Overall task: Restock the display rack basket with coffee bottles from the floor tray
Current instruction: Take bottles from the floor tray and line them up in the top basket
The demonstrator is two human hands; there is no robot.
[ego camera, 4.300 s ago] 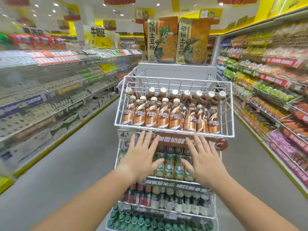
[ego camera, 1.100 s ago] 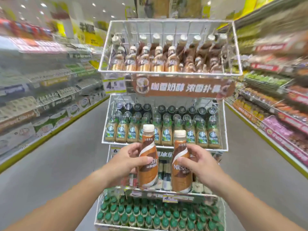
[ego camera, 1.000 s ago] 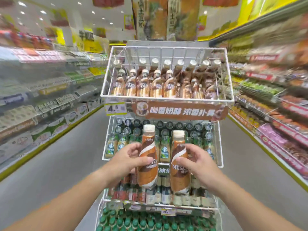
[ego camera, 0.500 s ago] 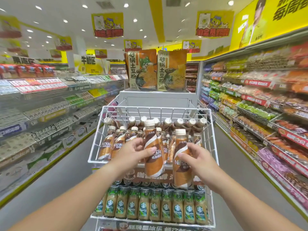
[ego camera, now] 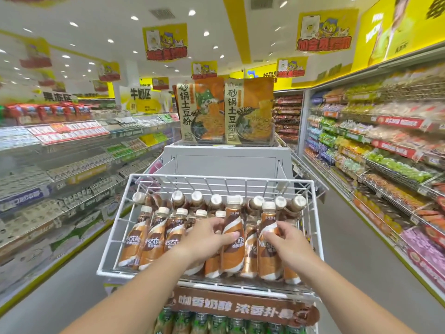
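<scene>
The white wire basket (ego camera: 113,239) tops the display rack in front of me and holds several brown coffee bottles with cream caps. My left hand (ego camera: 207,239) grips one upright coffee bottle (ego camera: 233,239) inside the basket's front row. My right hand (ego camera: 286,239) grips a second coffee bottle (ego camera: 267,227) just to its right, also standing among the others. More bottles (ego camera: 154,242) stand at the left and lie along the back. The floor tray is out of view.
A brown sign (ego camera: 240,307) hangs under the basket, with green-capped bottles (ego camera: 216,324) on the tier below. Stocked shelves line the aisle at left (ego camera: 60,165) and right (ego camera: 385,165). Noodle packs (ego camera: 224,112) stand on a grey unit behind the rack.
Both hands carried the two bottles up from in front of the lower tiers, over the basket's front rim and down into its front row. The view rose with them.
</scene>
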